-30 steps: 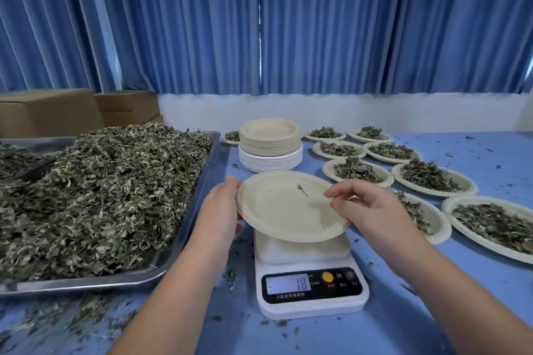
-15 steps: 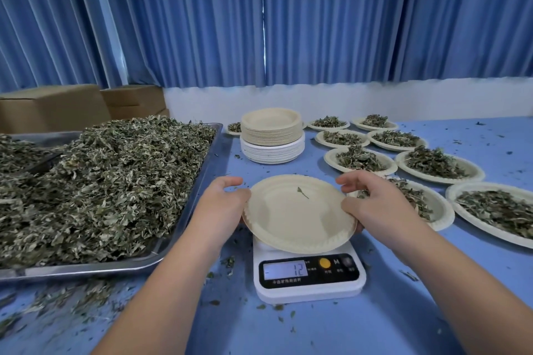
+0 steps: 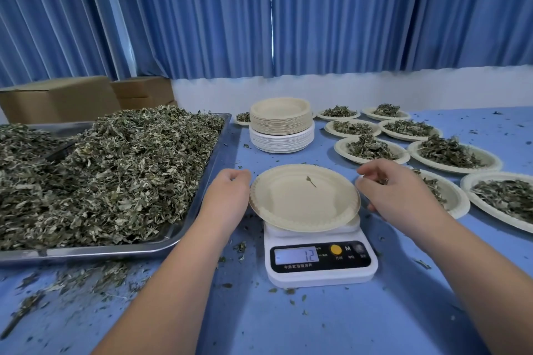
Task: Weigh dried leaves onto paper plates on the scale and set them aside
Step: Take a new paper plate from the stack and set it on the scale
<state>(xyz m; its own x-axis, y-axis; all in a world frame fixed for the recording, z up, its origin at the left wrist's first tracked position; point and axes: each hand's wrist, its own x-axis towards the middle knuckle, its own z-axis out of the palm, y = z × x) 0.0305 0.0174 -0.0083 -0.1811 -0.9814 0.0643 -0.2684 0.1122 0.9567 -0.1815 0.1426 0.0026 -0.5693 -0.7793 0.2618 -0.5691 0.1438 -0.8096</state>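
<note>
A beige paper plate (image 3: 300, 204) lies on the white digital scale (image 3: 320, 265), whose display reads 12. One small leaf (image 3: 311, 181) is on the plate. My left hand (image 3: 227, 193) sits just left of the plate's rim with loosely curled fingers and holds nothing. My right hand (image 3: 395, 190) hovers just right of the rim, fingers relaxed, also holding nothing. A big heap of dried leaves (image 3: 109, 170) fills the metal tray (image 3: 202, 196) at the left.
A stack of unused paper plates (image 3: 281, 124) stands behind the scale. Several plates filled with leaves (image 3: 450, 153) cover the blue table at the right. Cardboard boxes (image 3: 57, 98) sit behind the tray. Loose leaf crumbs litter the table's near left.
Both hands have let go of the plate and drawn slightly away from its rim. The plate now lies on the scale by itself; the reading stays at 12.
</note>
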